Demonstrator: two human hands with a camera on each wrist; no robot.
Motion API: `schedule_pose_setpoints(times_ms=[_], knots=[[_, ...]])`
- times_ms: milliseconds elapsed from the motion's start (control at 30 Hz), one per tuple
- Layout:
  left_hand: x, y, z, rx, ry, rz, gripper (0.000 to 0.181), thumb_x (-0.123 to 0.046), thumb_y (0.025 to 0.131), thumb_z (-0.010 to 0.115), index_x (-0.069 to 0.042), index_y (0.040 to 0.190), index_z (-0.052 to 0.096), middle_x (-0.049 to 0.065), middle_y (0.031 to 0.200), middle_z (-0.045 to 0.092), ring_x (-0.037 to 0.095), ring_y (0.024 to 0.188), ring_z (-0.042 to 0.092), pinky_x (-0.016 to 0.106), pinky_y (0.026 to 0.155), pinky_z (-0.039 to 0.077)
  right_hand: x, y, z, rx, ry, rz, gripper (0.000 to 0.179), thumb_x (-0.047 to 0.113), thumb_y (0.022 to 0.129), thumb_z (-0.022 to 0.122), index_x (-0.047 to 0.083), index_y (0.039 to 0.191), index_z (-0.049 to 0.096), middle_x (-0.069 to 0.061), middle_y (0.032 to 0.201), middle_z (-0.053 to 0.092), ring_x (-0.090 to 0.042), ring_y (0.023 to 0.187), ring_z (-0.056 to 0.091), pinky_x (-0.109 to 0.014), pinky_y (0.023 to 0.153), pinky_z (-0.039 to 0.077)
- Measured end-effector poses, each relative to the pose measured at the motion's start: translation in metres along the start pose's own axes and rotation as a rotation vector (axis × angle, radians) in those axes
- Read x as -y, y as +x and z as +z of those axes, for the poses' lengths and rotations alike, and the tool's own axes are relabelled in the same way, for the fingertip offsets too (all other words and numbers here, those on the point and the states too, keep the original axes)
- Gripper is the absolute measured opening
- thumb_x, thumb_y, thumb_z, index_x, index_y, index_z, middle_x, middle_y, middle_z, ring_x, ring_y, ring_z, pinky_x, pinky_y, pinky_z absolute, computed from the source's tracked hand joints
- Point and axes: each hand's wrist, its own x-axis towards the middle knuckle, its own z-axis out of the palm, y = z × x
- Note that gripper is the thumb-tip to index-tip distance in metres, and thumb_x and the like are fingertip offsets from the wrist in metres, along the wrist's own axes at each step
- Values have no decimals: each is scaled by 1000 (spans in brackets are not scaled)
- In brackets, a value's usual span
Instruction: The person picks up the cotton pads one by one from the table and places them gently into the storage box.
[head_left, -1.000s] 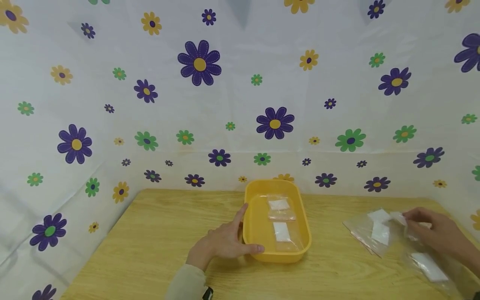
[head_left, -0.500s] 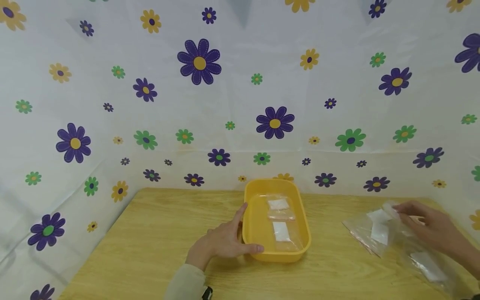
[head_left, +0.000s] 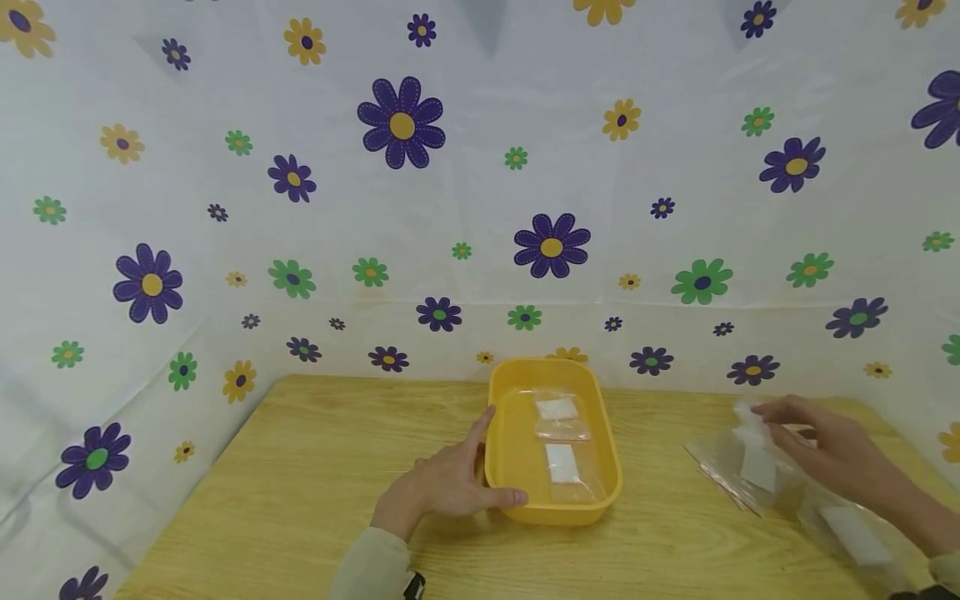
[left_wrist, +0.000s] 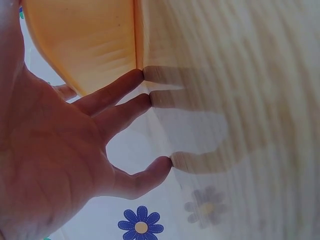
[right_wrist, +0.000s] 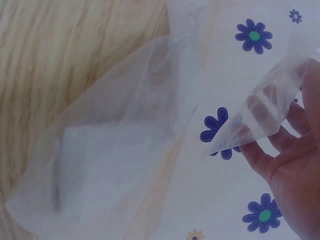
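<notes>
Yellow tray (head_left: pixel 519 446) meets the splayed left hand (head_left: pixel 446 483); the right hand (head_left: pixel 832 450) pinches a clear bag (right_wrist: pixel 262 117).

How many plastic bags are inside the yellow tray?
2. Inside the yellow tray, one bag lies toward the far end, another bag toward the near end; more could be hidden underneath.
</notes>
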Motion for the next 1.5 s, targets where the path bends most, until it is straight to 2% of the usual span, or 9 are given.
schedule_pose_setpoints(times_ms=[167,300,467,567,700,967,1300,1400,1500], knots=[[1,0,0,-1,2,8,116,-76,66,64,-43,148,-10,3,150,39,27,130,45,58,105,37,12,4,1,-23,-19,-70,19,9,93,60,20,108,63,23,96,62,17,86,52,-13,64,51],[1,-1,0,-3,7,2,116,-76,66,65,-43,148,-11,3,150,39,27,130,45,59,105,37,22,8,2,-37,-28,-103,21,8,92,61,21,108,63,13,98,66,14,86,54,-10,66,50],[-1,-1,-1,-12,43,-12,116,-78,66,63,-43,149,-11,2,149,40,30,130,45,67,101,34,33,15,7,-47,-13,-111,19,11,92,62,21,108,64,2,102,69,8,86,59,-6,70,48],[-1,-1,-1,-12,45,-11,116,-77,66,63,-42,149,-11,2,149,41,29,130,45,68,101,34,38,19,12,-58,5,-132,21,9,91,62,19,109,65,4,106,68,6,86,60,-4,72,46],[-1,-1,-1,-10,35,-6,116,-77,66,64,-42,149,-11,2,150,39,28,130,45,63,102,37,45,24,16,-69,24,-185,25,3,89,63,17,110,64,4,108,68,11,89,58,-1,76,44],[-1,-1,-2,-3,17,6,116,-76,67,65,-42,149,-10,2,151,38,26,130,45,58,106,37,64,32,23,-94,38,-281,35,-3,84,66,25,105,63,3,112,69,14,102,54,-1,78,44],[-1,0,-1,-4,11,2,116,-76,66,65,-44,148,-11,2,149,41,25,126,49,56,104,40,90,46,36,-83,46,-377,37,-5,80,69,24,102,62,3,113,69,6,110,55,1,88,40],[-1,0,-1,-1,10,2,116,-76,66,65,-44,148,-11,2,149,40,24,127,48,55,104,40,97,49,42,-71,63,-396,36,-5,81,68,23,103,61,2,114,68,-2,111,58,-1,91,40],[-1,0,-1,2,14,3,117,-76,66,65,-43,148,-12,3,149,40,25,128,47,55,105,39,104,52,47,-43,58,-381,32,-2,84,67,23,104,61,3,115,68,-10,111,60,-3,92,42]])
